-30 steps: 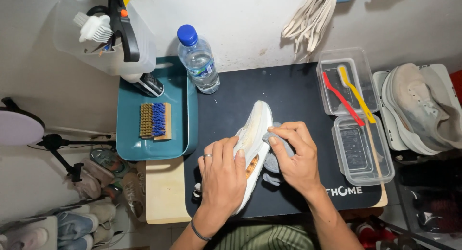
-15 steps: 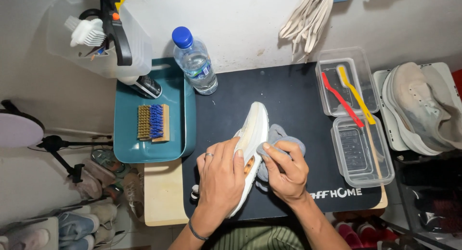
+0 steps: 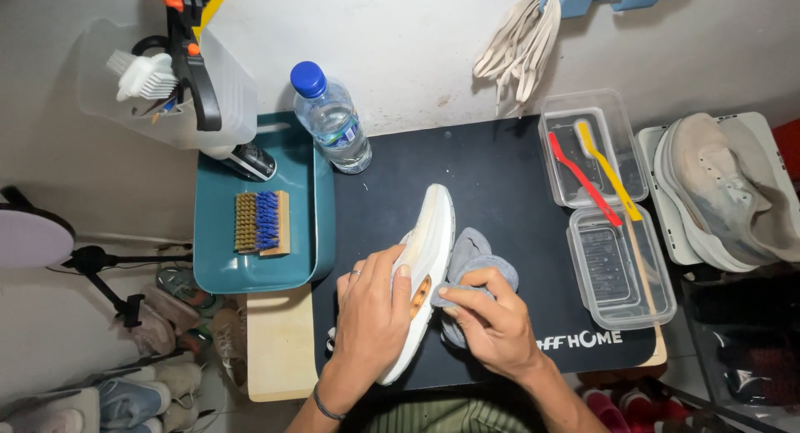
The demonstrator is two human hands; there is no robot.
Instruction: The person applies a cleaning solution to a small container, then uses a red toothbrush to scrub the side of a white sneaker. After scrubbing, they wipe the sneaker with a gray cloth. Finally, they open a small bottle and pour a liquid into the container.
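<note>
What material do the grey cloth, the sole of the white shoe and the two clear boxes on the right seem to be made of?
The grey cloth under the right hand looks like soft, matte fabric, perhaps microfibre: it folds and bunches. The shoe's sole, steadied by the left hand, seems to be smooth foam or rubber, off-white with yellowish staining. The clear boxes look like rigid transparent plastic, glossy, with contents showing through.
</note>
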